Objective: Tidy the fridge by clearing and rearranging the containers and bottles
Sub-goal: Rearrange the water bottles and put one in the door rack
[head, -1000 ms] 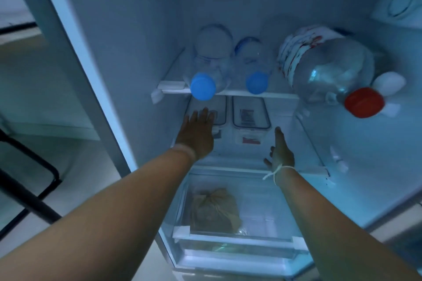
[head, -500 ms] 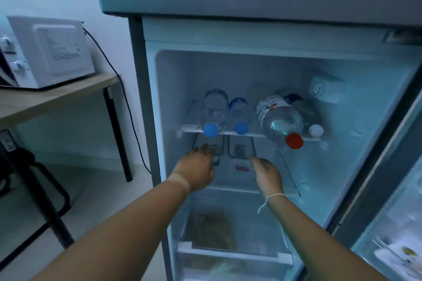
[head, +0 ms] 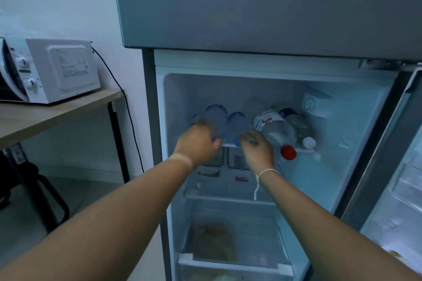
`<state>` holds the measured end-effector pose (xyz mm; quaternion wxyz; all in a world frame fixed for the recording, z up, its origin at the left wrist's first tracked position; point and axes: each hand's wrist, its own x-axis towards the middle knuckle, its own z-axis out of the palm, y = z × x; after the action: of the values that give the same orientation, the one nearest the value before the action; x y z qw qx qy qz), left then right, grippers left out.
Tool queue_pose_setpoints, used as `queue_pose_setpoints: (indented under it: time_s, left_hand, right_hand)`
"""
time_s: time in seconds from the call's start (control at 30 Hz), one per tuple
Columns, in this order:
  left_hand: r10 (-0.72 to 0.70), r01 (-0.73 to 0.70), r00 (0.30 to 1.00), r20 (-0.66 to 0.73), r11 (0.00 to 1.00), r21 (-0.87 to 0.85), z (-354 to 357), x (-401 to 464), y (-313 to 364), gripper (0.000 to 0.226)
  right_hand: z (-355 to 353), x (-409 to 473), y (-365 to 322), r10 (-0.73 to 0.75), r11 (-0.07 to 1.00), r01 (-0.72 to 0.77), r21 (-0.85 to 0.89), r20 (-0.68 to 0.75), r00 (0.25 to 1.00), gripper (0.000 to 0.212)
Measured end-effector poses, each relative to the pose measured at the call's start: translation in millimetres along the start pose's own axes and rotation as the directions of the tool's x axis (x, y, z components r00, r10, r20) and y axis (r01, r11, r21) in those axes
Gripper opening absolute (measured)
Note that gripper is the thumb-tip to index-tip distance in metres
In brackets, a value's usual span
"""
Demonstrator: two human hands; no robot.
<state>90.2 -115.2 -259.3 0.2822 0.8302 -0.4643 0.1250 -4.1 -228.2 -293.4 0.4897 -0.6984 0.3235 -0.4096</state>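
Both hands are up at the front edge of the upper shelf (head: 303,150) in the open fridge, where several bottles lie on their sides with caps facing out. The left hand (head: 198,143) is curled over the cap end of the left small bottle (head: 215,118); it looks like a grasp, though blur keeps me from being sure the fingers have closed. The right hand (head: 258,148) sits at the cap of the second small bottle (head: 237,123), fingers bent, and I cannot tell whether it grips or only touches.

The main risk, as I judge it, is rolling. The bottles are round, lying flat and packed side by side, so pulling two out at once may free their neighbours. The large bottle (head: 277,132) with the red cap (head: 288,152) lies just beside the right hand, and its cap already juts past the shelf edge; a knock from the wrist or the loss of its neighbour could send it off. A white-capped bottle (head: 302,131) beside it could follow.

A grip taken only at the cap end is also weak: a cold bottle may be slick, and its weight hangs behind the fingers, so it could tip and slip.

Anything that falls would land on the containers (head: 238,162) on the shelf below or on the drawer (head: 233,262) at the bottom.
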Motion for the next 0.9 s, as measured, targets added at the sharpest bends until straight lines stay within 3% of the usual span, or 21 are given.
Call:
queue_pose_setpoints:
  time_s: [0.17,0.4,0.63,0.9]
  left_hand:
    - [-0.201,0.219,0.973,0.109,0.957,-0.19,20.2,35.0,-7.5,0.051]
    - [-0.3,0.341,0.938,0.172,0.882,-0.326,46.2,68.2,-20.8,0.064]
    - [-0.301,0.378,0.925,0.232,0.795,-0.475,55.9,84.3,-27.9,0.074]
    - [-0.289,0.378,0.924,0.252,0.792,-0.479,55.3,82.1,-29.5,0.075]
  right_hand:
    - [20.7,26.7,3.9,-0.087,0.986,0.089,-0.143,0.022,0.996,0.041]
    - [41.6,68.1,14.0,-0.148,0.91,0.161,-0.382,0.061,0.987,0.054]
    - [44.7,96.4,11.2,-0.025,0.895,0.073,-0.44,0.113,0.993,0.06]
    - [37.0,78.8,2.3,0.01,0.883,0.054,-0.466,0.134,0.991,0.059]
